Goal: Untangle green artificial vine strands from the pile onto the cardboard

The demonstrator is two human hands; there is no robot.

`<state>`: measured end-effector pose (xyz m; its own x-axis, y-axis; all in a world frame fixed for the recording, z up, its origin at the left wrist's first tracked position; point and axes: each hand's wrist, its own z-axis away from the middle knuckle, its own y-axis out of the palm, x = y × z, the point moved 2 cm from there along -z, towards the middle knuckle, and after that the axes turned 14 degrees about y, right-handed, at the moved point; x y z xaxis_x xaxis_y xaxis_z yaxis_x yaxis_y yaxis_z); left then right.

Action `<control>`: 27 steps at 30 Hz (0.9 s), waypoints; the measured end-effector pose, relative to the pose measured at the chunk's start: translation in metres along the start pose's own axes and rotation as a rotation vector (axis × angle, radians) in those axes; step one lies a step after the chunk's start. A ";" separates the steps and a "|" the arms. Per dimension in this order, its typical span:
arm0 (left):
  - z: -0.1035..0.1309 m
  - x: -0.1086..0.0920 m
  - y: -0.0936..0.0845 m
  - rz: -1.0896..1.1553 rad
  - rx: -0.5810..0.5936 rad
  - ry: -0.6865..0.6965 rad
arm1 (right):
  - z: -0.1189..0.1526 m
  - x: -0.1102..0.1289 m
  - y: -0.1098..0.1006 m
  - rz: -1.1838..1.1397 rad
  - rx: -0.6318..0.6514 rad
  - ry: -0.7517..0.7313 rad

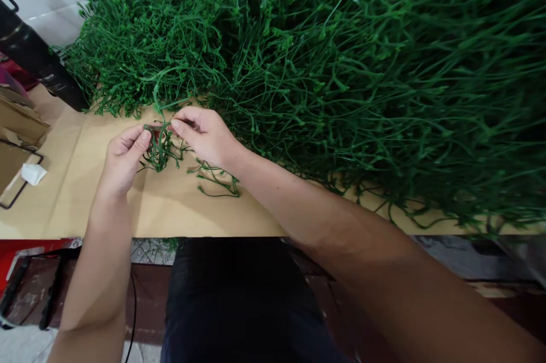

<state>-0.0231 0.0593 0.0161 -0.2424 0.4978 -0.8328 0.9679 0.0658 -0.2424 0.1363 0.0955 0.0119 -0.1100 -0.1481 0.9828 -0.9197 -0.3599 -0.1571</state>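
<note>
My left hand [124, 155] is closed in a pinch on a small bunch of green plastic-looking sprigs [159, 153], which hangs between thumb and fingers over the table. My right hand [208, 132] meets it from the other side, thumb and forefinger pressed together beside the bunch's stems; what exactly sits in that pinch is too small to make out. Below the right wrist a few loose green sprigs [218, 184] lie on the tabletop. Behind both hands rises a big heap of the same thin, branching green stems [307, 67].
The tan-covered table [179, 218] ends just in front of my lap. At the left stand a black bottle [42, 56] and a cardboard box [17, 118], with a white scrap [33, 173] near a dark wire frame. A red item [11, 252] is lower left.
</note>
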 end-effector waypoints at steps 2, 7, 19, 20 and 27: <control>0.001 -0.001 0.000 -0.002 0.004 0.008 | -0.001 -0.001 -0.001 -0.020 -0.012 0.005; -0.001 0.001 -0.004 -0.156 -0.046 0.139 | 0.000 0.000 -0.002 -0.019 0.000 -0.001; 0.005 -0.012 0.002 -0.261 -0.302 0.197 | 0.006 -0.001 0.011 -0.018 0.041 0.025; 0.006 -0.014 0.003 -0.245 -0.309 0.208 | 0.006 -0.002 0.011 -0.027 0.026 0.029; 0.009 -0.020 0.000 -0.410 -0.393 0.399 | 0.005 -0.001 0.008 -0.161 -0.032 0.098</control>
<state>-0.0193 0.0420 0.0281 -0.6240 0.6408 -0.4471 0.7736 0.5873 -0.2380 0.1313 0.0885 0.0093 0.0050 -0.0003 1.0000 -0.9397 -0.3419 0.0046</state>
